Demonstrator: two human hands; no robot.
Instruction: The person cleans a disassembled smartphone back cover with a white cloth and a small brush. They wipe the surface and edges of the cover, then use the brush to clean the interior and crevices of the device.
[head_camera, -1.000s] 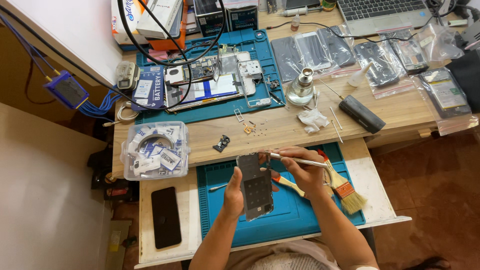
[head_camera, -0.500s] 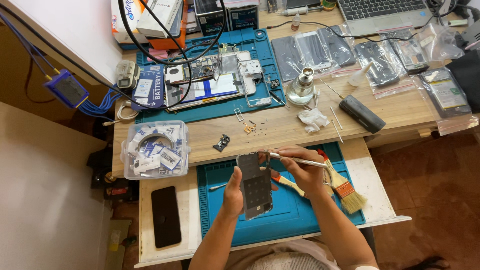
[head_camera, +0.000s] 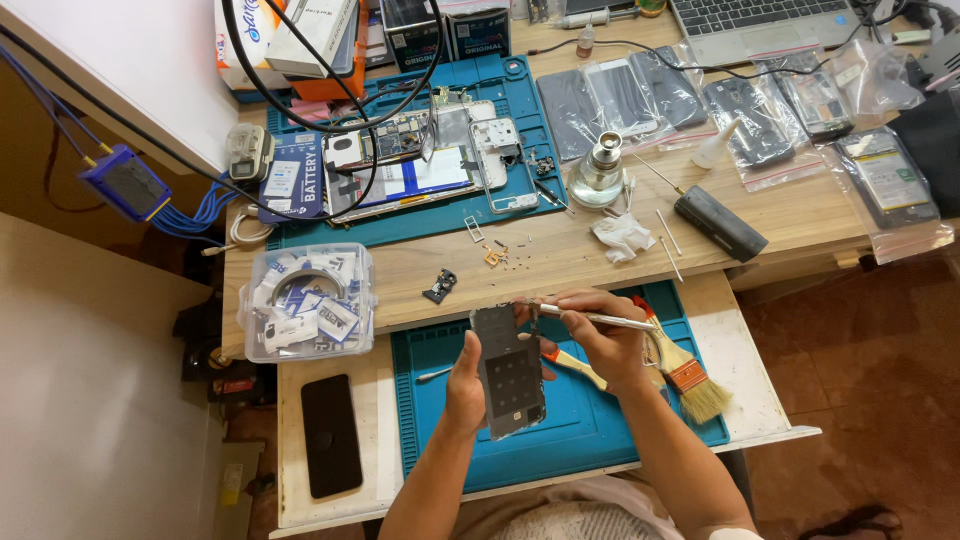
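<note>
— Left hand (head_camera: 465, 385) grips the dark phone panel (head_camera: 510, 372) over the blue mat (head_camera: 590, 425), near the shelf's front edge?
— Yes; right hand (head_camera: 600, 335) pinches tweezers (head_camera: 590, 318) at its top. Nothing's shifted; the brush (head_camera: 685, 375) crowds the right edge.

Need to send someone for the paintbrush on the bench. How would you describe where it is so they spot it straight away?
Start at the blue mat on the lower pull-out shelf, where the right hand works a slim metal tool on a dark phone part. The paintbrush lies along the mat's right edge, beside that wrist. It alone has pale splayed bristles and an orange band.
</note>
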